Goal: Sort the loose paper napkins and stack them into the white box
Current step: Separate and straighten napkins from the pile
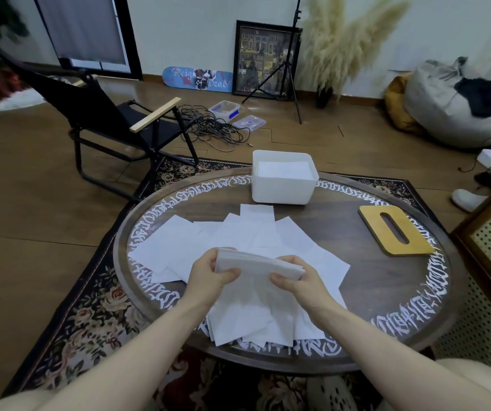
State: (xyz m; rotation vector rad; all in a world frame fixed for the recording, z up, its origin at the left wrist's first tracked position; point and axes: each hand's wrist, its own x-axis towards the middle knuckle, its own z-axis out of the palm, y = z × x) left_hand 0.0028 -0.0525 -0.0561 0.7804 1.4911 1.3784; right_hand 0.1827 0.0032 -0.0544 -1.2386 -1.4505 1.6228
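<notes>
Both hands' fingers (pixel 226 275) pinch a napkin stack (pixel 260 265); floor skateboard (pixel 198 79) reads "Reign of Dead".

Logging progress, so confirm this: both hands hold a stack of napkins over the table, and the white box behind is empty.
Not empty: the head view shows napkins already in the white box. Both hands, left and right, do hold the stack of napkins.

A wooden slotted lid (pixel 395 233) lies on the round table (pixel 386 307) — a black folding chair (pixel 114 114) stands beyond.
</notes>
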